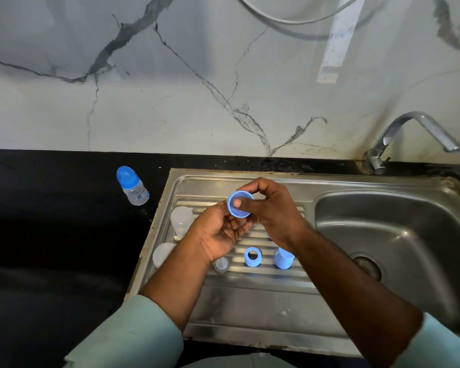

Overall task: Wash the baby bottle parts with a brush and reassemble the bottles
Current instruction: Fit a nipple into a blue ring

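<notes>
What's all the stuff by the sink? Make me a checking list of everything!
Surface: steel draining board, ridged, beside a black counter.
Job's things: blue ring held in both hands; assembled bottle lying tilted on the counter; second blue ring, blue cap, small clear part and two clear bottle bodies on the board. No brush seen.
Clutter: nothing seen.
Grippers: left hand and right hand both grip the ring.
Cables: hose loop on the wall.
Surroundings: marble-look wall, tap not running, sink bowl.
</notes>
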`<state>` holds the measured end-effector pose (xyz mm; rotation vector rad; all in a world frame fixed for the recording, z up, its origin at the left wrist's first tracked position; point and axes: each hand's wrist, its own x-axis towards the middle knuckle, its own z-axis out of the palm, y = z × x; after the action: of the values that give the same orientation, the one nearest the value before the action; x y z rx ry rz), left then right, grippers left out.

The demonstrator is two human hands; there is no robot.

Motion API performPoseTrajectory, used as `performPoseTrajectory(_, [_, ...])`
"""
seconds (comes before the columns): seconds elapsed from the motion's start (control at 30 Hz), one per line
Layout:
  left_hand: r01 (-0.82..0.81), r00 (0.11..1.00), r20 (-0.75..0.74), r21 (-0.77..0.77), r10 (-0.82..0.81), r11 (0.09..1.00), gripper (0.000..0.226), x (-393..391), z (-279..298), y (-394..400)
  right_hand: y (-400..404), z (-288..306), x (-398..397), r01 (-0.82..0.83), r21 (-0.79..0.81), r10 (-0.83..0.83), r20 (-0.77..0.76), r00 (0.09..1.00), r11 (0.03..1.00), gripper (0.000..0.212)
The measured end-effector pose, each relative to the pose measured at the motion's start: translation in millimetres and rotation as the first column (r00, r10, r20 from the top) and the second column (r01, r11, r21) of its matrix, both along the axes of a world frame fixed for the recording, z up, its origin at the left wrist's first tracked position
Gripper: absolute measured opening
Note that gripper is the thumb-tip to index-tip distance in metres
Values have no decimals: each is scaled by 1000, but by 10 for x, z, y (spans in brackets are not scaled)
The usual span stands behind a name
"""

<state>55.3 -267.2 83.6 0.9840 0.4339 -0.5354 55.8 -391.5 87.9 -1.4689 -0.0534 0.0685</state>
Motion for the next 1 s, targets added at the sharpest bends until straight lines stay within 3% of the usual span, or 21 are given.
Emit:
performPoseTrajectory(0.27, [46, 978, -205, 62, -33, 997, 30, 33, 7, 68, 94, -60, -108, -36, -245, 51, 55, 997, 969, 12])
performPoseTrajectory(0.53, [2, 992, -126, 120, 14, 993, 29, 12, -54, 61, 138, -146, -95, 5, -322, 0, 18, 1000, 947, 10])
performPoseTrajectory(0.8, [-44, 990, -131, 22, 46, 999, 35, 33, -14, 83, 177, -82, -41, 92, -242, -126, -126, 984, 966, 10])
performPoseTrajectory(1.0, [-33, 996, -79, 109, 42, 994, 29, 115, 46, 123, 279, 19, -30, 151, -137, -166, -99, 981, 979, 8])
